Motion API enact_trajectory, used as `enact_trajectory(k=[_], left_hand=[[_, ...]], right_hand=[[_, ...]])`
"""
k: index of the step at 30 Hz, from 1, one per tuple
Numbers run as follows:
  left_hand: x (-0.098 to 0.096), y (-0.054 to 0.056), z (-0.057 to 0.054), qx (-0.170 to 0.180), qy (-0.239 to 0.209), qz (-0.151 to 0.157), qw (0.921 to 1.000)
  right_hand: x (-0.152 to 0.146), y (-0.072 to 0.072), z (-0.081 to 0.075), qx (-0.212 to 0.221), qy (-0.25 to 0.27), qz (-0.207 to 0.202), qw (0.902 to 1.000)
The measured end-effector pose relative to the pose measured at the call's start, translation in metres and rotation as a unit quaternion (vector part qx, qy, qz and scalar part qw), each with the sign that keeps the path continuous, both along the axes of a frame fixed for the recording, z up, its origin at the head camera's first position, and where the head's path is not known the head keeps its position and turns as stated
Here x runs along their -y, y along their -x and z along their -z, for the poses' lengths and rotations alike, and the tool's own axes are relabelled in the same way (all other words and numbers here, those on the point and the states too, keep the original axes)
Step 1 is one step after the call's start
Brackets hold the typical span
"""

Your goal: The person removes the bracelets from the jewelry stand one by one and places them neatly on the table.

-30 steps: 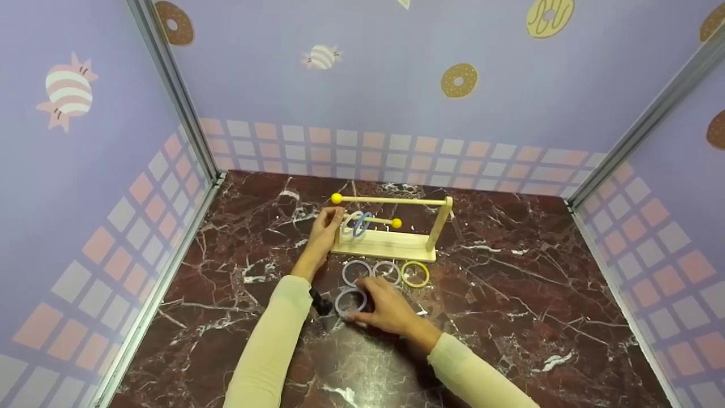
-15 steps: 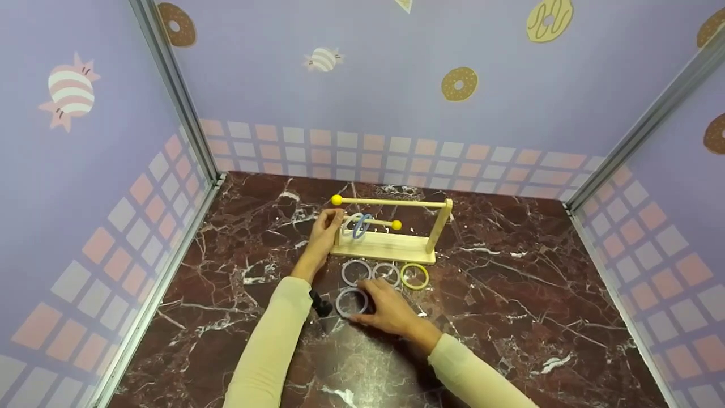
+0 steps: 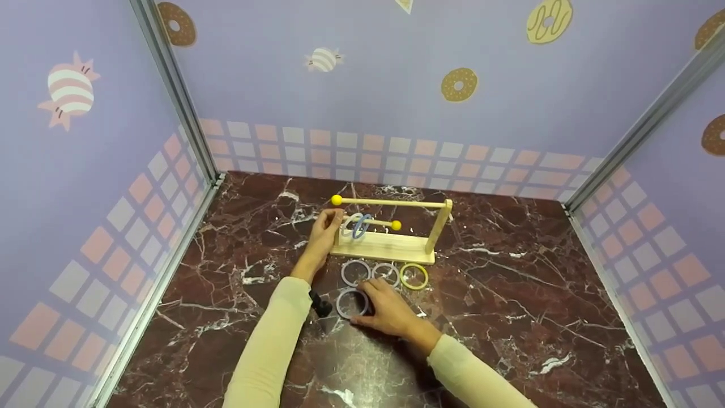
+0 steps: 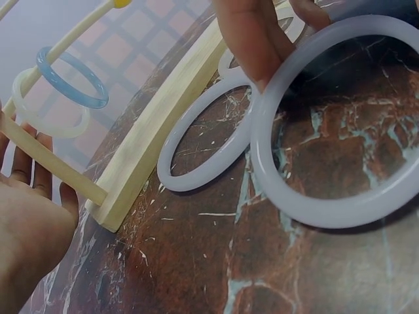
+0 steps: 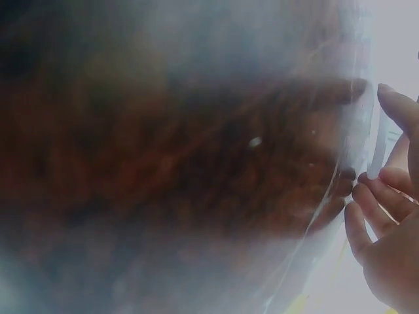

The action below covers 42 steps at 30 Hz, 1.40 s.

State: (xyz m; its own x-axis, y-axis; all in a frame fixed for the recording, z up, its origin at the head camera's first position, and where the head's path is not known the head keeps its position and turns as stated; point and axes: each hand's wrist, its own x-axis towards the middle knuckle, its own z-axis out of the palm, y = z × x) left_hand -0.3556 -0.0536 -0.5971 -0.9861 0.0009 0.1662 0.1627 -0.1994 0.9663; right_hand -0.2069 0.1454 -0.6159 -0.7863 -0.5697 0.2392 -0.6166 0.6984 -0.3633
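My left hand (image 3: 323, 235) grips the left post (image 4: 52, 160) of a wooden ring stand (image 3: 385, 249), fingers behind the post in the left wrist view. A white ring (image 4: 49, 129) and a blue ring (image 4: 95, 103) hang on the stand's short lower rod. In front of the stand, my right hand (image 3: 391, 309) pinches a pale lilac ring (image 4: 262, 134) between thumb and fingers; that ring shows edge-on in the right wrist view. Two more pale lilac rings (image 3: 343, 273) and a yellow ring (image 3: 414, 288) lie in a row close to the stand's base.
The stand's long upper rod (image 3: 391, 202) ends in a yellow ball (image 3: 336, 200) on the left; another yellow ball (image 3: 396, 225) tips the lower rod. A dark marbled tabletop (image 3: 510, 317) spreads beneath, enclosed by patterned lilac walls (image 3: 385, 85).
The pale lilac ring and the right thumb have shifted very slightly to the right. My left hand stays at the post, and the other rings keep their places.
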Motion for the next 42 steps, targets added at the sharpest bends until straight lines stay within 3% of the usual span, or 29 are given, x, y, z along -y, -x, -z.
enact_trajectory(k=[18, 24, 32, 42], left_hand=[[0.000, 0.002, 0.003, -0.003, 0.007, 0.000, 1.0000], [0.000, 0.001, 0.003, 0.000, 0.011, -0.001, 0.9999], [0.002, 0.004, 0.004, -0.006, 0.002, -0.002, 1.0000], [0.002, 0.002, 0.002, -0.003, -0.004, 0.007, 1.0000]], right_hand=[[0.001, 0.003, 0.003, 0.005, -0.004, 0.005, 1.0000], [-0.004, 0.001, -0.001, 0.017, 0.019, 0.000, 0.9997], [-0.023, 0.003, -0.012, 0.029, 0.058, 0.001, 0.9979], [-0.062, 0.011, -0.025, 0.041, 0.102, 0.038, 0.9932]])
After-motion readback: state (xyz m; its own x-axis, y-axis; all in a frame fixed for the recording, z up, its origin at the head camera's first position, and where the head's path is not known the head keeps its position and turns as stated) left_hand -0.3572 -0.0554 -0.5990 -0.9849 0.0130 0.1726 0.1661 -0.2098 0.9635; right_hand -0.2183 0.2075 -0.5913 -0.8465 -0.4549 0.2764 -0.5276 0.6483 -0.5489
